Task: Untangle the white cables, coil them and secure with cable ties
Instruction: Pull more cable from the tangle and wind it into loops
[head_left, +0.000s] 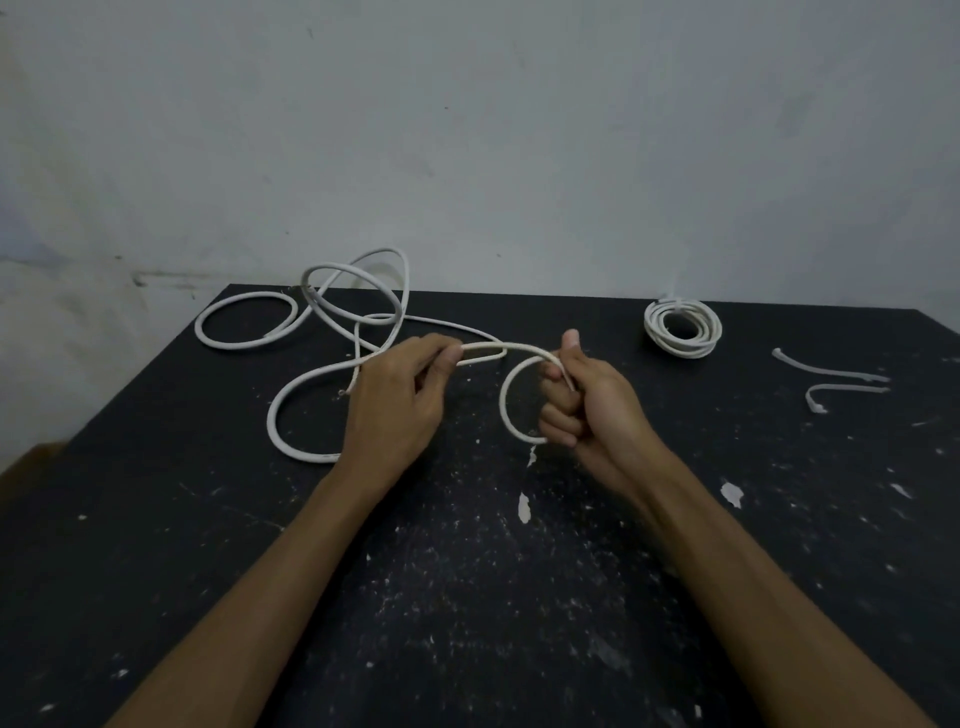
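Observation:
A loose white cable (291, 395) sprawls in loops over the left half of the black table (467, 597). My left hand (397, 405) pinches a stretch of it between thumb and fingers. My right hand (584, 408) grips the same cable, which bends into a small loop (506, 400) in front of the curled fingers. A tangle of raised loops (358, 293) lies behind my left hand, with another loop (244, 325) flat at the far left. A finished coil (683, 327), bound by a tie, sits at the back right. Two white cable ties (831, 371) (841, 391) lie to its right.
The table is dark and speckled with white paint flecks. A pale wall rises directly behind its far edge. A brown surface (31, 460) shows past the table's left edge.

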